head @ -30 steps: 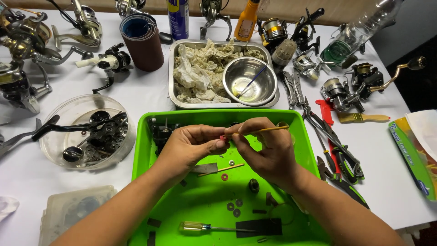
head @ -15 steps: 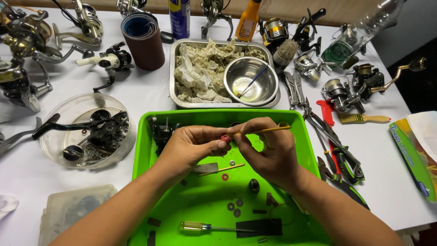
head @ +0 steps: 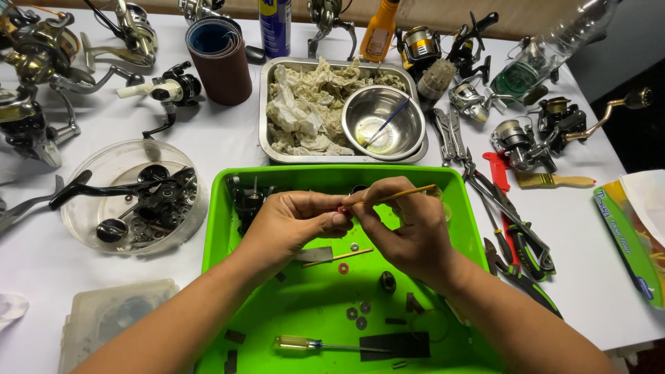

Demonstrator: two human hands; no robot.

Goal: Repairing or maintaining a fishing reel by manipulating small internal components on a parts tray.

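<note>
Over a bright green plastic tray (head: 222, 228), my left hand (head: 294, 221) pinches a tiny red part (head: 341, 208) at its fingertips. My right hand (head: 409, 228) holds a thin wooden-handled brush (head: 398, 197), its tip touching that small part. On the tray floor lie a second small brush (head: 339, 257), small washers (head: 357, 317), a dark knob (head: 388, 281), a yellow-handled screwdriver (head: 312, 344) and dark flat strips. A black reel body (head: 247, 201) sits in the tray's far left corner.
Behind the tray stands a metal pan (head: 264, 111) of crumpled rags with a steel bowl (head: 384, 121) holding a blue brush. A clear round tub (head: 104, 173) of black reel parts sits left. Fishing reels, pliers (head: 512, 228), spray can, sandpaper roll (head: 220, 59) crowd the white table.
</note>
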